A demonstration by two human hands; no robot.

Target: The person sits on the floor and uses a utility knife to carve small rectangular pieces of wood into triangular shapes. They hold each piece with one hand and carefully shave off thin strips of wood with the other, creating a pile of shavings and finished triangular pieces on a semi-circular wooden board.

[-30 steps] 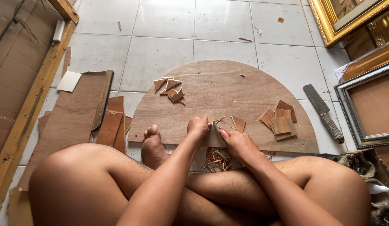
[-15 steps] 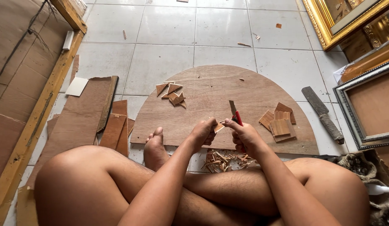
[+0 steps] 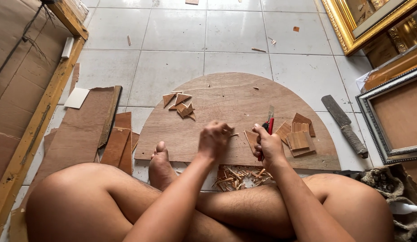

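Note:
I sit cross-legged on a tiled floor behind a half-round plywood board (image 3: pixel 226 96). My right hand (image 3: pixel 267 147) grips a red-handled utility knife (image 3: pixel 268 123), blade pointing up and away. Just left of it a small flat wood piece (image 3: pixel 250 138) lies on the board. My left hand (image 3: pixel 214 138) is closed in a loose fist over the board, a thin sliver (image 3: pixel 234 134) near its fingers; whether it pinches the sliver I cannot tell. A pile of triangular wood pieces (image 3: pixel 180 104) lies at the board's left, a stack of square pieces (image 3: pixel 298 134) at its right.
Wood shavings (image 3: pixel 237 175) lie between my legs and the board. A large knife with a wrapped handle (image 3: pixel 345 126) rests on the floor at right, beside picture frames (image 3: pixel 388 125). Plywood offcuts (image 3: pixel 89 130) and a wooden frame (image 3: pixel 38 116) lie at left.
My hands have drawn apart. The right hand has lifted the knife with its blade up, and the small wood piece now lies on the board between the hands.

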